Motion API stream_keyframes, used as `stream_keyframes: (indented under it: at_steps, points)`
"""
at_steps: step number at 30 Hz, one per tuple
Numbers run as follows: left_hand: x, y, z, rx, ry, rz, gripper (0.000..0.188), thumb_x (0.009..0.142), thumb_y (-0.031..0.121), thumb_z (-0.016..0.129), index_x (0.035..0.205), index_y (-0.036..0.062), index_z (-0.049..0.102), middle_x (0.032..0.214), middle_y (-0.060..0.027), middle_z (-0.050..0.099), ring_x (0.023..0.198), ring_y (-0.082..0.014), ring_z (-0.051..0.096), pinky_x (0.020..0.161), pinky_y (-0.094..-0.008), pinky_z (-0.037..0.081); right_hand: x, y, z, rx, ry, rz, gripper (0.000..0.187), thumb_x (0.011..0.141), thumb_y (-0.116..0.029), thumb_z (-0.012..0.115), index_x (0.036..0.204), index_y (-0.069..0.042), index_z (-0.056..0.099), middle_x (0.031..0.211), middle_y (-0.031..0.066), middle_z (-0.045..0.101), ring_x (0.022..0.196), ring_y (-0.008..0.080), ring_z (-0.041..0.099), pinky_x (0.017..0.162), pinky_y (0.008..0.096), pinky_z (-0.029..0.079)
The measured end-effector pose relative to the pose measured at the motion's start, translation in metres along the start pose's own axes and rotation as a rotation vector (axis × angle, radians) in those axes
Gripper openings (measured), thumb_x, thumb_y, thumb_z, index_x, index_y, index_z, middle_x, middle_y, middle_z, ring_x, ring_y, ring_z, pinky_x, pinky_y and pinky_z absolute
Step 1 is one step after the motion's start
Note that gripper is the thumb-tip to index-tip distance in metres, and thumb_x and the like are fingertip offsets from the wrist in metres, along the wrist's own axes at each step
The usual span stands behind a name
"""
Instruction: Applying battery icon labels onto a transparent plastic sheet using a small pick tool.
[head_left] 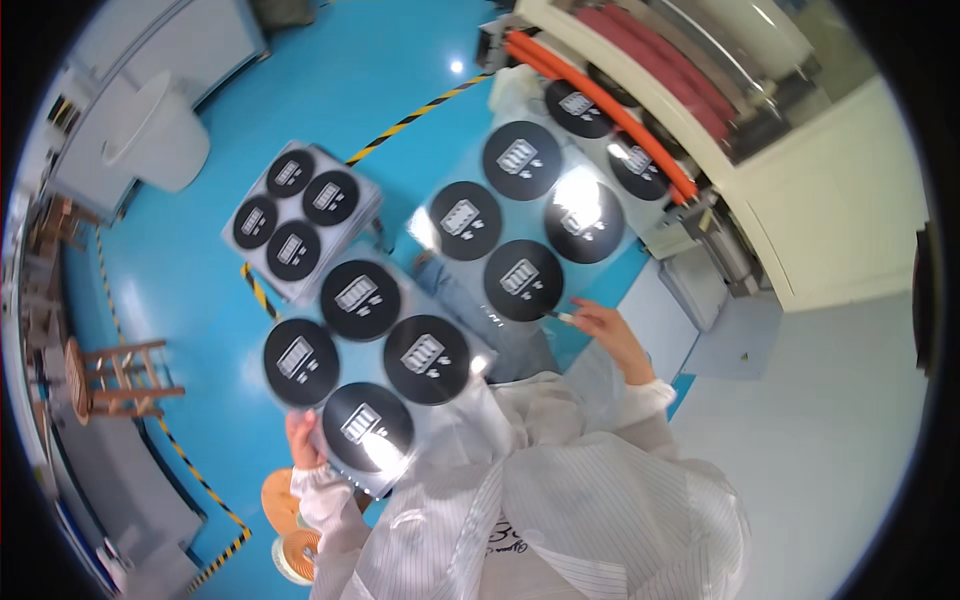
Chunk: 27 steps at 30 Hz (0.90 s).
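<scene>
My left hand [303, 440] closes on the left edge of a clear plastic sheet [455, 425] printed with several black discs, each bearing white markings. The sheet lies tilted in front of my body. In my right hand [606, 328] is a slim, short knife-like tool [562, 316], its tip close to the lowest disc on a clear film [545, 205]. That film carries more black discs and stretches down from the roller machine. Glare covers parts of both sheets. Whether the two are joined, I cannot tell.
A stack of similar disc-printed sheets [335, 240] sits ahead on the left. The machine [820, 210], with an orange roller [600, 115], stands at the right. A wooden stool [115, 380], a white bin [160, 135] and yellow-black floor tape [420, 115] lie further left and ahead.
</scene>
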<state>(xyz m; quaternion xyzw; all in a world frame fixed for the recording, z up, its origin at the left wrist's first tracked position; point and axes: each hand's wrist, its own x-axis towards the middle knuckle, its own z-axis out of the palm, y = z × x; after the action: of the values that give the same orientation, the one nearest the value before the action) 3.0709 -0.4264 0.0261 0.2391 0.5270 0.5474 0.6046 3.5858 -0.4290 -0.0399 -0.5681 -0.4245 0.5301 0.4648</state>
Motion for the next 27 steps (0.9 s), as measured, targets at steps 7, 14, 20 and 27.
stream_keyframes:
  at_steps: [7, 14, 20, 27]
  points:
    - [-0.007, -0.003, 0.026, -0.128, -0.147, -0.035, 0.046, 0.085, 0.014, 0.055, 0.127, -0.0022, 0.044, 0.119, -0.0151, 0.056, 0.102, -0.0271, 0.059, 0.089, -0.0378, 0.049, -0.016, -0.078, 0.035, 0.419, 0.024, 0.098, 0.018, 0.09, -0.012, 0.055, 0.095, 0.003, 0.064, 0.088, 0.0083, 0.064, 0.068, 0.019, 0.063, 0.062, 0.0283, 0.053]
    - [0.01, -0.029, 0.16, -0.182, -0.305, -0.105, 0.025, 0.091, 0.021, 0.056, 0.105, 0.0009, 0.057, 0.108, -0.01, 0.06, 0.098, -0.0193, 0.058, 0.088, -0.0311, 0.046, -0.049, -0.137, 0.054, 0.446, -0.075, 0.188, 0.021, 0.091, -0.014, 0.055, 0.097, 0.006, 0.062, 0.084, 0.0101, 0.064, 0.068, 0.0215, 0.067, 0.052, 0.0249, 0.052]
    - [0.038, -0.045, 0.215, -0.159, -0.422, -0.211, 0.029, 0.088, 0.013, 0.059, 0.114, -0.0004, 0.053, 0.103, -0.0058, 0.063, 0.087, -0.0156, 0.063, 0.077, -0.0282, 0.053, -0.045, -0.135, 0.061, 0.339, -0.121, 0.255, 0.022, 0.09, -0.016, 0.057, 0.097, 0.004, 0.063, 0.081, 0.0089, 0.065, 0.066, 0.0173, 0.066, 0.05, 0.0229, 0.051]
    - [0.044, -0.048, 0.215, -0.128, -0.356, -0.207, 0.041, 0.08, -0.001, 0.059, 0.12, -0.0013, 0.047, 0.108, -0.01, 0.06, 0.095, -0.0208, 0.062, 0.081, -0.0315, 0.051, 0.019, -0.12, 0.016, -0.158, 0.059, 0.004, 0.019, 0.09, -0.012, 0.054, 0.103, -0.002, 0.062, 0.067, 0.0047, 0.063, 0.052, 0.0106, 0.058, 0.048, 0.0214, 0.045]
